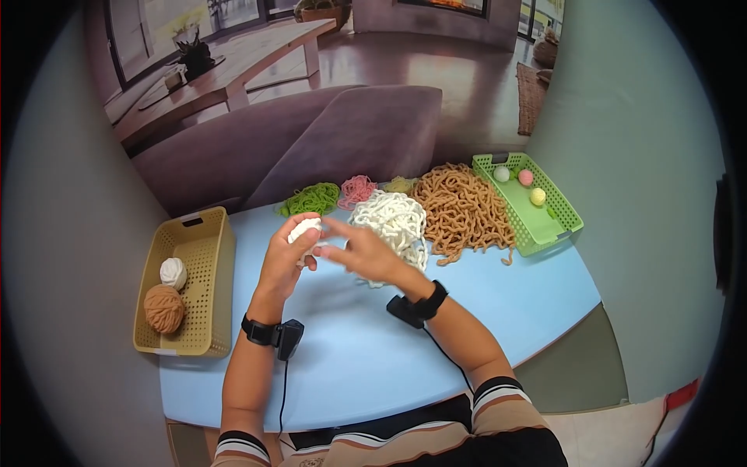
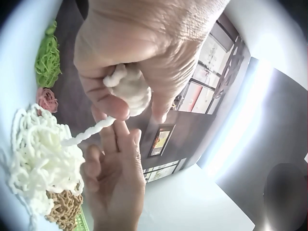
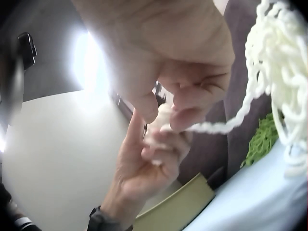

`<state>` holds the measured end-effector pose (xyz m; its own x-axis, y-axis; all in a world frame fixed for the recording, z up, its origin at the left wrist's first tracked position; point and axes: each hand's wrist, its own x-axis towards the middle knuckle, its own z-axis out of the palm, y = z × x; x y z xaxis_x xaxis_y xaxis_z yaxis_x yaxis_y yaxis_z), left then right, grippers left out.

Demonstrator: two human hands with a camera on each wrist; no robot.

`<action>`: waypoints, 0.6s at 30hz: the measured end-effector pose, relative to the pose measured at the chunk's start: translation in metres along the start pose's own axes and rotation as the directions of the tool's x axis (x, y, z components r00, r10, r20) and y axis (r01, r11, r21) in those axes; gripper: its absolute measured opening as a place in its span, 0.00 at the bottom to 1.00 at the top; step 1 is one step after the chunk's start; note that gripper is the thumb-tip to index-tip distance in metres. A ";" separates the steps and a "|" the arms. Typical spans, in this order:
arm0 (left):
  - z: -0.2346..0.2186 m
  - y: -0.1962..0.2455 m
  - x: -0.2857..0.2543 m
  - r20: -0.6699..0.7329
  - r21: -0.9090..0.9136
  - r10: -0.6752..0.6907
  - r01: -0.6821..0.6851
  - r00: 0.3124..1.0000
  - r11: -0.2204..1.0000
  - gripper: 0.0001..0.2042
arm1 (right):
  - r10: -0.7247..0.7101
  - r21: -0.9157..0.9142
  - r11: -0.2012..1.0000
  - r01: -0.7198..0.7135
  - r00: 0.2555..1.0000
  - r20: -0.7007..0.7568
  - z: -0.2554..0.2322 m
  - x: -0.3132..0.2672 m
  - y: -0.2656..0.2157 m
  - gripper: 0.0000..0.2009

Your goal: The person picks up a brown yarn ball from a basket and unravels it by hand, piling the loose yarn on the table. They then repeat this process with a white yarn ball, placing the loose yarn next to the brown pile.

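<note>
My left hand (image 1: 282, 263) grips a small ball of white yarn (image 2: 132, 91), with fingers and thumb curled around it above the table. From this ball a white strand (image 2: 90, 133) runs to the large white yarn pile (image 1: 389, 226). My right hand (image 1: 369, 253) is held close beside the ball, its thumb and forefinger apart. In the left wrist view, its fingertips (image 2: 109, 139) meet the strand just below the left thumb. The right wrist view shows the strand emerging from behind a right fingertip; part of the ball is hidden there.
A tan basket (image 1: 222, 272) at the left holds a white ball (image 1: 173, 273) and a brown ball (image 1: 164, 309). Brown yarn (image 1: 463, 210), green yarn (image 1: 311, 199) and pink yarn (image 1: 358, 191) lie along the back. A green basket (image 1: 572, 218) with small balls stands at right.
</note>
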<state>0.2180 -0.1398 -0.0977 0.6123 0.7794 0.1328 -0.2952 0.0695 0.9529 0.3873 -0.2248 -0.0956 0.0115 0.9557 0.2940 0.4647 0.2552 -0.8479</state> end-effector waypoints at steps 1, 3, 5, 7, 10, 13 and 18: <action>0.000 -0.002 0.001 -0.002 0.029 0.036 -0.036 0.999 0.999 0.19 | 0.015 -0.034 0.999 -0.015 1.000 0.006 0.004 -0.003 -0.005 0.24; -0.003 -0.004 0.003 -0.037 0.083 0.065 -0.061 0.997 0.995 0.20 | 0.047 -0.103 0.994 -0.045 0.999 0.022 0.010 -0.006 -0.010 0.20; -0.013 -0.003 0.005 -0.112 0.132 0.050 -0.035 0.992 0.991 0.20 | -0.149 -0.165 0.979 0.124 0.977 -0.151 0.011 -0.004 -0.001 0.11; -0.023 -0.003 0.008 -0.107 0.199 0.004 0.018 0.994 0.980 0.18 | -0.215 -0.208 0.965 0.163 0.940 -0.265 -0.006 -0.003 0.003 0.09; -0.021 -0.002 0.006 -0.022 0.085 -0.030 0.032 0.999 0.996 0.16 | -0.189 -0.176 0.977 0.120 0.871 -0.454 -0.031 -0.002 -0.004 0.10; -0.009 -0.006 0.004 0.031 -0.106 0.019 -0.016 0.999 0.994 0.14 | -0.225 -0.245 0.964 0.103 0.806 -0.547 -0.044 0.005 0.014 0.10; -0.020 -0.007 0.006 0.161 -0.311 0.062 -0.009 0.985 0.950 0.13 | -0.117 -0.128 0.991 0.044 0.755 -0.645 -0.061 0.010 0.043 0.11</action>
<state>0.2092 -0.1238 -0.1093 0.7032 0.6715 0.2337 -0.5140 0.2529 0.8197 0.4611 -0.2138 -0.1020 0.5259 0.5972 0.6055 0.5740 0.2762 -0.7709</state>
